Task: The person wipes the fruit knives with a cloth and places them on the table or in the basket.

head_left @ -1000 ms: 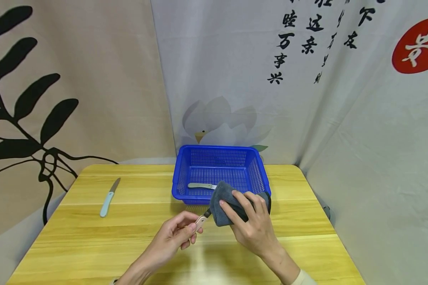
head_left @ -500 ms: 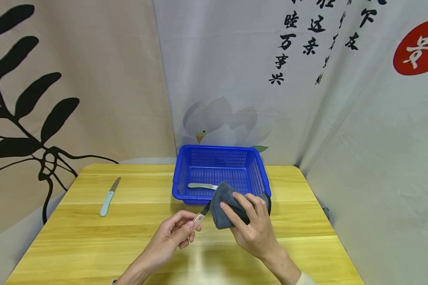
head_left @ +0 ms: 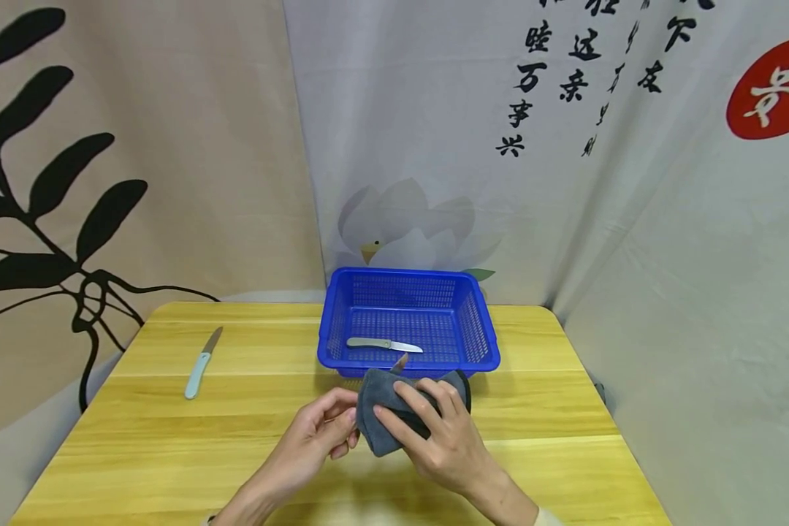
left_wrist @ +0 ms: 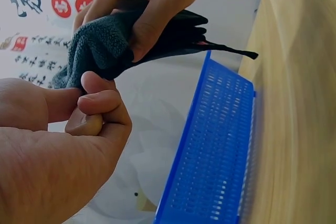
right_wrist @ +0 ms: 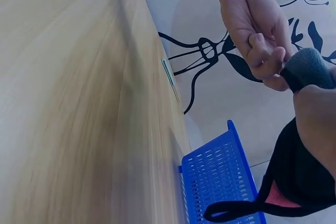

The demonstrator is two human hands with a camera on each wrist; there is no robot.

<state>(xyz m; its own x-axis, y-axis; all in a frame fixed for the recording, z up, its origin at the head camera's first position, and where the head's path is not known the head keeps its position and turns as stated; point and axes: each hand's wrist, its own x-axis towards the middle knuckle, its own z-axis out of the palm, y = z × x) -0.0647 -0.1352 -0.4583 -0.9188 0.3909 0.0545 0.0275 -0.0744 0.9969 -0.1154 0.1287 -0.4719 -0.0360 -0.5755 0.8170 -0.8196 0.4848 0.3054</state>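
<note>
My left hand (head_left: 318, 432) grips a knife by its pale handle (left_wrist: 84, 123), whose end shows under the curled fingers in the left wrist view. A folded dark grey cloth (head_left: 380, 405) wraps over the blade, and only the blade's tip (head_left: 401, 363) sticks out past its far edge. From above, my right hand (head_left: 443, 442) holds the cloth with spread, bent fingers, close beside the left fingertips. Most of the blade is hidden. Behind the hands, a knife with a grey-green handle (head_left: 368, 342) lies in the blue basket (head_left: 324, 351), its blade towards the right.
On the left of the wooden table (head_left: 256, 431) lies a knife with a light blue handle (head_left: 198, 376), blade pointing away. The basket stands at the table's back edge, against the printed curtain (head_left: 408, 109). A black loop (right_wrist: 231, 211) hangs from the cloth in the right wrist view.
My right hand and the cloth have slid left and nearer, down the blade to the handle. The blade tip now shows, and the knife in the basket is uncovered. The left hand stays nearly still.
</note>
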